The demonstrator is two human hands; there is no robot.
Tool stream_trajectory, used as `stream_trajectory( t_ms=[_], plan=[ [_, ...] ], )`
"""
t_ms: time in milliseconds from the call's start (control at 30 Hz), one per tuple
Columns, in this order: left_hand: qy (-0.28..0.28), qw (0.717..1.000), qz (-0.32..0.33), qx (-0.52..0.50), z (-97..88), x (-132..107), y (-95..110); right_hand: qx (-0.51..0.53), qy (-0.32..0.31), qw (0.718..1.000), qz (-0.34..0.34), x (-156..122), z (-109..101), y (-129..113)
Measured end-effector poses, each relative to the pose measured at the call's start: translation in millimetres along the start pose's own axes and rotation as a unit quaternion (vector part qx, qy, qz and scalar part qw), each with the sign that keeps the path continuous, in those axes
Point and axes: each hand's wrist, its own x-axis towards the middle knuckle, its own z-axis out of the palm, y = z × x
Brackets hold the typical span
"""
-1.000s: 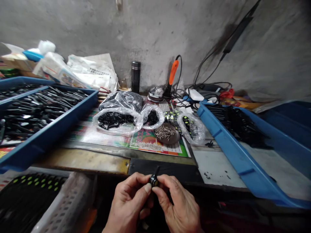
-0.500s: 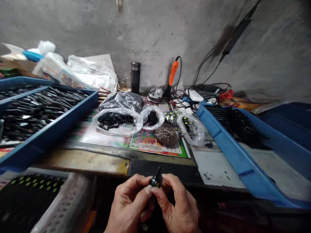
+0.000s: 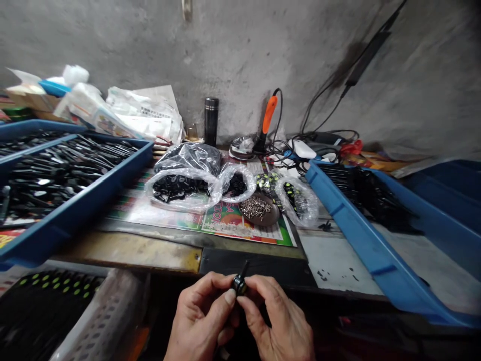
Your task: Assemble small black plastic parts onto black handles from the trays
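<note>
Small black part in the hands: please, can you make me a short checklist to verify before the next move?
1. Grip: the small black part is pinched between the fingers of the left hand and the right hand: ok.
2. Thin black stem on the part: it shows above the fingers, tilted: ok.
3. Inside of the part: the fingers hide it, so its fit: cannot tell.
4. Small screws: they lie together in the round brown dish: ok.
5. Small black piece: it lies loose on the bench, outside the blue tray: not ok.
</note>
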Motion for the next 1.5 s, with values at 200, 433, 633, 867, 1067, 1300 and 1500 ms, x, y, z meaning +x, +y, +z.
stream_trajectory(
  t_ms=[200, 433, 633, 867, 1067, 1300, 1500],
  plan=[
    [0.014, 1.0, -0.01, 0.0, 2.6, 0, 2, -0.086, 0.06, 0.994, -0.011, 14, 3, -4],
    [0.005, 1.0, -0.005, 0.002, -0.5, 2, 1, -0.029, 0.068, 0.995, 0.069, 10, 5, -3],
    [0.003, 1.0, -0.001, -0.006, 1.2, 2, 2, 0.106, -0.032, 0.981, 0.158, 8, 4, -3],
    [-0.006, 1.0, -0.008, 0.006, -0.1, -1, 4, 0.144, -0.007, 0.967, 0.212, 16, 4, -7],
    [-0.019, 1.0, -0.001, 0.016, -0.8, 0, 4, 0.076, -0.007, 0.973, 0.216, 15, 4, -6],
    [-0.018, 1.0, -0.002, 0.022, -2.7, 1, 4, 0.051, -0.013, 0.978, 0.203, 17, 3, -6],
    [-0.004, 1.0, -0.008, 0.024, -2.1, 0, 7, 0.058, -0.056, 0.984, 0.161, 19, 0, -3]
  ],
)
